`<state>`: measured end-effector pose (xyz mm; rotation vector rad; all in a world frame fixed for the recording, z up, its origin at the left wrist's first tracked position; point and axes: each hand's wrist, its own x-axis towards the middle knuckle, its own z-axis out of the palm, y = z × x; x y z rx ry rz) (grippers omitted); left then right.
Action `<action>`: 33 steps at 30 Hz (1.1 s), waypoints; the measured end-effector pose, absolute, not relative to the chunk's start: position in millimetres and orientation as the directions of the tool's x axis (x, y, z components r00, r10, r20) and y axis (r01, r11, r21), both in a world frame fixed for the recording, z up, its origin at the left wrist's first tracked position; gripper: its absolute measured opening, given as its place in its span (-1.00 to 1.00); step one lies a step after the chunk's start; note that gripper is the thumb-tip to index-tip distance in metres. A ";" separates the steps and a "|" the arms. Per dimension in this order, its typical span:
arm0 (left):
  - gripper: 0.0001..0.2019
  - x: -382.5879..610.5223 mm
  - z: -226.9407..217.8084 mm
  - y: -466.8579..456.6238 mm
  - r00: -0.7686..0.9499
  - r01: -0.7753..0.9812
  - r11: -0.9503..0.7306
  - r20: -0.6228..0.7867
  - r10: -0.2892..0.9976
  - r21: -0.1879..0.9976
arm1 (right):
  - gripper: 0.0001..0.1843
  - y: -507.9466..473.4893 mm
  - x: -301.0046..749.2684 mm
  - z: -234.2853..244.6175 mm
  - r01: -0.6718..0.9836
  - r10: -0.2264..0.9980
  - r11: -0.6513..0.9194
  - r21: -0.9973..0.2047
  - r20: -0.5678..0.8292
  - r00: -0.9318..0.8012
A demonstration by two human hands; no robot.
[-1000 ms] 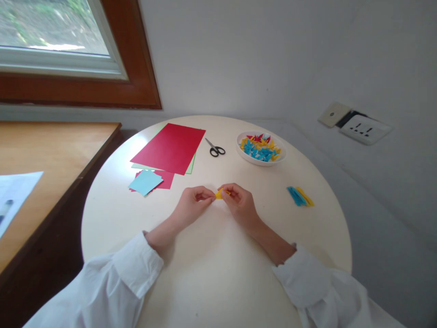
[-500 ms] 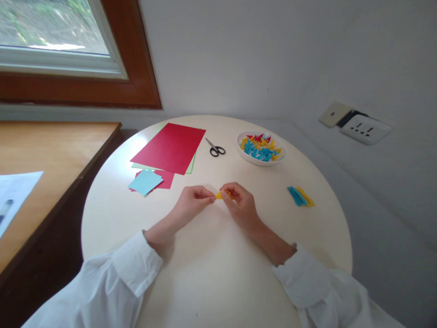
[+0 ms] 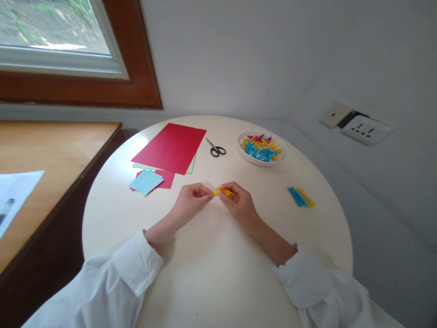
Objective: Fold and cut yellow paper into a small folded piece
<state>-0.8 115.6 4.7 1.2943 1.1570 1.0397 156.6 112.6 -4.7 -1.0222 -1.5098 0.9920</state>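
Observation:
A small folded yellow paper piece (image 3: 220, 192) is pinched between both my hands just above the round cream table (image 3: 211, 273). My left hand (image 3: 191, 202) grips its left end with thumb and fingertips closed. My right hand (image 3: 239, 202) holds the right end, fingers curled over it. Most of the paper is hidden by my fingers. A white bowl (image 3: 262, 159) full of folded yellow, blue and red paper pieces stands behind my right hand.
Red paper sheets (image 3: 170, 148) over a green one and a light blue square (image 3: 146, 181) lie at the back left. Black scissors (image 3: 215, 148) lie beside the bowl. Blue and yellow strips (image 3: 301, 196) sit at the right. A wooden desk (image 3: 41, 155) stands left.
The hands have stayed in place. The fingers have shifted slightly on the yellow paper, which now lies a little flatter between them.

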 end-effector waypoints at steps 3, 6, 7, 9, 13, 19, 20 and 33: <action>-0.89 -0.9 4.1 115.7 0.153 0.091 0.005 -0.019 0.988 0.996 | -0.90 113.4 156.6 -5.1 0.129 0.947 0.313 -0.941 0.298 -0.124; -0.89 -1.1 3.5 115.7 0.161 0.109 -0.021 0.004 0.987 0.994 | -0.90 112.9 156.3 -3.1 0.149 0.942 0.329 -0.933 0.313 -0.120; -0.89 -1.1 3.6 115.5 0.164 0.112 -0.026 0.007 0.986 0.993 | -0.90 112.5 156.2 -2.1 0.154 0.941 0.332 -0.931 0.316 -0.117; -0.88 -1.0 4.3 115.1 0.167 0.113 -0.028 0.009 0.986 0.993 | -0.90 111.8 156.0 -0.4 0.170 0.942 0.333 -0.928 0.318 -0.108; -0.86 0.0 6.5 114.5 0.161 0.083 -0.018 0.005 0.987 0.996 | -0.90 111.2 155.6 1.2 0.203 0.941 0.337 -0.919 0.328 -0.079; -0.85 0.5 6.4 114.9 0.157 0.071 -0.023 0.012 0.987 0.997 | -0.91 110.4 153.9 2.9 0.211 0.939 0.344 -0.915 0.341 -0.051; -0.85 0.4 5.9 115.2 0.158 0.074 -0.027 0.015 0.987 0.997 | -0.91 110.3 153.9 3.1 0.213 0.938 0.346 -0.914 0.344 -0.047; -0.80 0.9 9.8 113.7 0.180 0.026 0.033 -0.037 0.983 0.999 | -0.91 108.4 155.3 6.6 0.201 0.931 0.361 -0.911 0.366 -0.013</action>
